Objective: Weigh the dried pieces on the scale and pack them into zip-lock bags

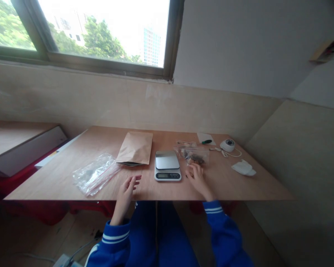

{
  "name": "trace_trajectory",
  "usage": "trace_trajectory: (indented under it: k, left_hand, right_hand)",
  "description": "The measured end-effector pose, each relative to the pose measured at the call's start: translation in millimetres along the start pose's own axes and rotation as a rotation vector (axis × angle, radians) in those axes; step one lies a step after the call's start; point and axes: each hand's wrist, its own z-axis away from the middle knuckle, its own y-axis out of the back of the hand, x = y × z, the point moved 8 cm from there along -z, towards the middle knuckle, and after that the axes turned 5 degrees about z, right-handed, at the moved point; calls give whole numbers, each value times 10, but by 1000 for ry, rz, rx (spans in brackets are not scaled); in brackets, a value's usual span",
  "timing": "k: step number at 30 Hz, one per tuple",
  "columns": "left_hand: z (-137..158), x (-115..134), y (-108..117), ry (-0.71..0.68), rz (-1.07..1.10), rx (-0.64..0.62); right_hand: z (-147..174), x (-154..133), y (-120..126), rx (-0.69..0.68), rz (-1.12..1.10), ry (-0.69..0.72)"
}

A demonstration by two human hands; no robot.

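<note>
My left hand [128,186] rests at the table's front edge, fingers loosely apart with nothing in them. Left of it lie clear zip bags [97,173] with red seal strips. Beyond it, a brown kraft paper pouch [136,147] lies flat, its dark mouth facing me. A white kitchen scale [167,175] stands between my hands, its metal plate bare. My right hand [197,178] is right of the scale, fingers bent but apart, at the near edge of a clear zip bag [198,156] of dark and brown pieces. Whether the fingertips touch the bag is unclear.
Another zip bag [185,145] lies behind. At the back right are a white sheet [202,136], a green-handled tool [207,142] and a white dome camera [227,145] with its cable. A crumpled white tissue [244,168] lies at the right. The wooden table [153,193] ends just before my lap.
</note>
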Motion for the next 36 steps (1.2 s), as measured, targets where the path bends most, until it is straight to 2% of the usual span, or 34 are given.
trace_trajectory:
  k: [3, 6, 9, 12, 14, 17, 20, 22, 24, 26, 28, 29, 31, 33, 36]
  left_hand:
    - [-214, 150, 111, -195, -212, 43]
    - [-522, 315, 265, -405, -473, 104]
    - [-850, 321, 359, -431, -665, 92]
    - [-1051, 266, 337, -393, -771, 15]
    - [-1098, 251, 285, -382, -779, -42]
    - [-1106, 301, 238, -387, -768, -90]
    - [-1099, 448, 201, -410, -769, -154]
    - [-1089, 621, 161, -456, -749, -197]
    - [-1074, 844, 110, -525, -707, -208]
    - [-1053, 1065, 36, -592, -638, -212]
    - [-1030, 1229, -59, -635, -567, -233]
    - [-1020, 1276, -111, -638, -541, -257]
    - [-1005, 1327, -163, -628, -494, -259]
    - [-990, 1344, -130, -617, -445, -188]
    - [-926, 1331, -56, -629, -423, -66]
  right_hand:
    - [222, 25, -87, -106, 12, 36]
    - [220, 74, -65, -174, -22, 23]
    - [51, 3, 12, -201, -90, 17]
    - [-236, -266, 42, -179, -253, 52]
    - [-451, -491, -4, -146, -333, 76]
    - [-694, -762, -185, -132, -288, 99]
    - [-727, -893, -311, -140, -229, 88]
    - [-640, -991, -256, -122, -254, 82]
    - [-517, -1225, -118, -124, -368, 139]
    - [-398, -1629, 31, -190, -549, 284]
    - [-317, -2071, 154, -244, -598, 453]
    - [-306, -2246, 202, -226, -549, 511]
    - [-327, -2456, 235, -164, -393, 540]
    - [-336, -2526, 189, -164, -229, 520]
    - [-288, -2475, 55, -280, -72, 461]
